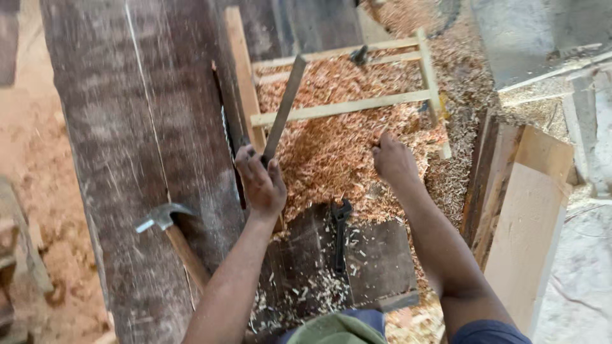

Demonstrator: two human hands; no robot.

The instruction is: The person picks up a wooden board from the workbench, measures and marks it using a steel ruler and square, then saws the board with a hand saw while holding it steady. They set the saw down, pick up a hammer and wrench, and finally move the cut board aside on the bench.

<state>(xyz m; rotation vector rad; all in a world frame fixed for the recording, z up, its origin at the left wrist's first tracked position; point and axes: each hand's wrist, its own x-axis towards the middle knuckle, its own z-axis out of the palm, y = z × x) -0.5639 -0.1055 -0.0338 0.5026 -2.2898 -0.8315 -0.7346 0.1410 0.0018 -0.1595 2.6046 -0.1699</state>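
My left hand (261, 181) grips the near end of a long flat metal file (285, 107) that slants up and away over a heap of reddish wood shavings (331, 150). My right hand (394, 159) is sunk fingers-first into the same heap, and its fingertips are hidden in the shavings. A pale wooden ladder-like frame (344, 107) lies across the far side of the heap, just beyond the file's tip.
A claw hammer (171, 230) rests on the dark weathered workbench plank (127, 127) at the left. A black spanner (340, 232) lies on the near bench. Pale boards (529, 216) lean at the right. Sawdust covers the floor (44, 146).
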